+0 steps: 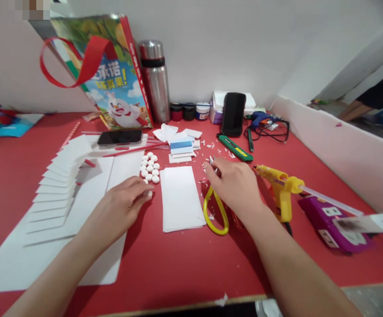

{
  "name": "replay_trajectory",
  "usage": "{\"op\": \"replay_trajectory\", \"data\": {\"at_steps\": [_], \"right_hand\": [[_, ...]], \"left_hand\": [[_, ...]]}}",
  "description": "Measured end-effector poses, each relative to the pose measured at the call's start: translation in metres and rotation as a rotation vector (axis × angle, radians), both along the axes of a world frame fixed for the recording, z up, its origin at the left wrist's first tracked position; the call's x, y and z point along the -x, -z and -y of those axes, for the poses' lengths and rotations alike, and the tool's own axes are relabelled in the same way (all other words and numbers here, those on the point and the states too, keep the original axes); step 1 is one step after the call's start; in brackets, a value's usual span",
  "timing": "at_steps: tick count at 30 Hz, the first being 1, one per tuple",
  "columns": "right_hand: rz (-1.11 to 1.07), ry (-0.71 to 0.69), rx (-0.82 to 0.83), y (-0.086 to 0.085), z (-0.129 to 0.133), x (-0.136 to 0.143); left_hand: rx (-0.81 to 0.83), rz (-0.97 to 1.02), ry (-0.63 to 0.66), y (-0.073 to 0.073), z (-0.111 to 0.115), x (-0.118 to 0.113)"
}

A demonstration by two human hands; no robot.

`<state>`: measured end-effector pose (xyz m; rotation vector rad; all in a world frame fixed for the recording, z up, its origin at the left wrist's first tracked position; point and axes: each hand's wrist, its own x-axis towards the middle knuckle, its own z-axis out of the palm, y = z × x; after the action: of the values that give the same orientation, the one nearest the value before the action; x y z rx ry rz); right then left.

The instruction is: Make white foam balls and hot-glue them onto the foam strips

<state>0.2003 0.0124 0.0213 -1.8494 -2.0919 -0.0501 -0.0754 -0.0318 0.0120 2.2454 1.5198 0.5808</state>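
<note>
My left hand (125, 204) pinches a small white disc (149, 193) between thumb and fingers, just below a cluster of white round discs (150, 167). Right of it lies a small stack of white paper rectangles (180, 200). My right hand (232, 178) has its fingers curled over the top of yellow-handled scissors (220, 230); pale tips show at the fingertips, and its grip is partly hidden. A fanned row of white cards (54, 189) lies on large white sheets (107, 264) at the left.
On the red table (168, 277) are a yellow glue gun (282, 193), purple power strip (336, 224), green cutter (235, 147), phone lying flat (120, 137), upright phone (233, 114), paint jars (188, 112), steel flask (156, 83) and gift bag (112, 83). Paper scraps surround the middle.
</note>
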Motion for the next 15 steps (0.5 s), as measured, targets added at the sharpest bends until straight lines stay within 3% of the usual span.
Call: {"op": "replay_trajectory", "data": {"at_steps": [5,15], "right_hand": [[-0.021,-0.008,0.036,0.0024,-0.0008,0.0011],[-0.062,-0.033,0.034,0.0062,-0.0020,0.0009]], "left_hand": [[-0.058,-0.007,-0.052,0.0147,-0.0036,-0.0058],[-0.182,-0.032,0.021,0.0112,-0.0011,-0.0039]]}}
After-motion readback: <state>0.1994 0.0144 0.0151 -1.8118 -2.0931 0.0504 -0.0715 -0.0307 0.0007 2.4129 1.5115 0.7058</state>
